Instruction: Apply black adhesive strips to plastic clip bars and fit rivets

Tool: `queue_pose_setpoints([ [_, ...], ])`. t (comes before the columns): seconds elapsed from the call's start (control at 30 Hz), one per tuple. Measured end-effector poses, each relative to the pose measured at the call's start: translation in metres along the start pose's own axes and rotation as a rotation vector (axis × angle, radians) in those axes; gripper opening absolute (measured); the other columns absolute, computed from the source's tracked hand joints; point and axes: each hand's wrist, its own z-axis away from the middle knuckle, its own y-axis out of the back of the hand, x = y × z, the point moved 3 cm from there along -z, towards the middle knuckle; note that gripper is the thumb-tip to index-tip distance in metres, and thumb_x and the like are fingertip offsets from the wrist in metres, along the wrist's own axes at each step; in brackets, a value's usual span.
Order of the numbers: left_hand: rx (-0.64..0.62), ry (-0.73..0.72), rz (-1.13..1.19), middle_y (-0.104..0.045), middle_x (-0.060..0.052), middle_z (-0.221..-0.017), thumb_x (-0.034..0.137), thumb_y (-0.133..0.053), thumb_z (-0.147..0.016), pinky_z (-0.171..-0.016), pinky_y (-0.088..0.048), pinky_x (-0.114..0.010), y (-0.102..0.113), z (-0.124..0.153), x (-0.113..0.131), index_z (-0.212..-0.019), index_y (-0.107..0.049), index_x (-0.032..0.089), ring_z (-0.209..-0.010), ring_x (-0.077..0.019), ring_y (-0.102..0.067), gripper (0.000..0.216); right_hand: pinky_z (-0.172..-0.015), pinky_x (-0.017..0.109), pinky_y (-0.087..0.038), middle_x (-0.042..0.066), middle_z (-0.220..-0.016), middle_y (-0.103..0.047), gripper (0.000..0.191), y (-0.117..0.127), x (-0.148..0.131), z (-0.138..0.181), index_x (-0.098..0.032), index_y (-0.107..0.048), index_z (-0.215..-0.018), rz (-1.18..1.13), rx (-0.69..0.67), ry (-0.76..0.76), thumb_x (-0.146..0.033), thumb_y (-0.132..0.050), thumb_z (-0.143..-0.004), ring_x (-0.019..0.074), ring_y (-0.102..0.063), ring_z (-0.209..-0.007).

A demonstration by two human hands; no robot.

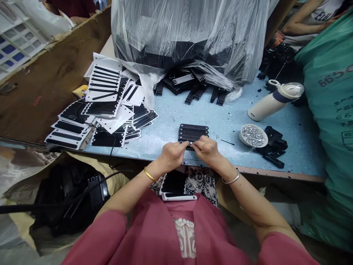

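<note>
A black ridged comb-like part [193, 133] lies on the light blue table [226, 121] right in front of me. My left hand [173, 154] and my right hand [207, 149] meet at its near edge, fingers pinched together on that edge. Each wrist wears a bangle. A white backing sheet with black strips [176, 186] rests on my lap below the table edge.
A heap of white sheets with black strips [102, 106] covers the table's left. A big clear plastic bag of black parts [187, 36] stands at the back. A bowl of small silver pieces [253, 134], a white bottle [274, 100] and loose black parts [273, 145] sit right. Another person's arm [303, 22] is at far right.
</note>
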Motion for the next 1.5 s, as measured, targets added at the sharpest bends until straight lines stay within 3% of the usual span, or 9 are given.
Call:
queue_pose_setpoints([
  [0.07,-0.065,-0.036,-0.039,-0.066,-0.007,-0.072,0.012,-0.043,-0.09,-0.062,-0.05,-0.031,-0.008,-0.005,0.0,-0.126,-0.063,0.014,-0.062,-0.0183,-0.062,0.041,-0.056,0.03,-0.033,0.004,-0.059,-0.051,0.035,0.0,-0.002,0.005,-0.018,-0.071,-0.067,0.062,0.0,0.03,-0.024,-0.05,-0.095,0.0157,-0.045,-0.058],
  [0.2,-0.185,-0.057,-0.121,-0.065,-0.007,-0.074,0.008,-0.049,-0.082,-0.062,-0.05,-0.033,-0.014,-0.007,0.003,-0.129,-0.061,0.013,-0.063,-0.0201,-0.061,0.049,-0.057,0.032,-0.034,0.006,-0.063,-0.054,0.034,0.001,-0.006,0.02,-0.011,-0.073,-0.104,0.129,-0.024,0.162,-0.01,-0.042,-0.09,0.0177,-0.045,-0.06],
  [0.37,-0.178,-0.074,-0.105,-0.065,-0.006,-0.074,0.007,-0.05,-0.084,-0.061,-0.048,-0.032,-0.013,-0.008,0.002,-0.127,-0.062,0.012,-0.062,-0.0189,-0.061,0.045,-0.058,0.035,-0.034,0.008,-0.069,-0.056,0.047,0.01,0.001,0.032,-0.006,-0.064,-0.125,0.231,-0.126,0.261,-0.008,-0.044,-0.083,0.021,-0.047,-0.065],
  [0.53,-0.139,-0.103,-0.128,-0.062,-0.004,-0.067,0.01,-0.046,-0.087,-0.057,-0.046,-0.031,-0.016,-0.009,0.0,-0.123,-0.063,0.012,-0.058,-0.0177,-0.058,0.04,-0.059,0.036,-0.03,0.011,-0.074,-0.06,0.045,0.028,0.017,0.039,-0.005,-0.064,-0.124,0.347,-0.219,0.248,-0.007,-0.046,-0.082,0.0215,-0.046,-0.067],
  [0.83,-0.095,-0.136,-0.137,-0.06,-0.003,-0.067,0.008,-0.045,-0.086,-0.056,-0.044,-0.031,-0.018,-0.008,-0.002,-0.122,-0.062,0.011,-0.057,-0.0169,-0.055,0.04,-0.06,0.034,-0.021,0.009,-0.07,-0.058,0.043,0.044,0.028,0.049,-0.002,-0.066,-0.117,0.39,-0.203,0.268,-0.003,-0.045,-0.079,0.019,-0.039,-0.065],
  [1.23,-0.072,-0.146,-0.149,-0.06,-0.003,-0.067,0.007,-0.045,-0.086,-0.057,-0.041,-0.032,-0.019,-0.007,-0.001,-0.122,-0.061,0.011,-0.057,-0.0166,-0.055,0.04,-0.062,0.034,-0.027,0.01,-0.077,-0.062,0.044,0.043,0.037,0.052,-0.001,-0.061,-0.12,0.291,-0.238,0.36,-0.001,-0.044,-0.079,0.0182,-0.046,-0.067],
  [1.5,-0.131,-0.118,-0.215,-0.061,-0.004,-0.069,0.005,-0.046,-0.085,-0.058,-0.041,-0.033,-0.007,0.005,-0.007,-0.126,-0.06,0.011,-0.061,-0.0183,-0.056,0.044,-0.06,0.034,-0.032,0.011,-0.075,-0.061,0.043,0.032,0.036,0.062,0.003,-0.06,-0.119,0.295,-0.144,0.378,-0.003,-0.047,-0.078,0.0199,-0.046,-0.067],
])
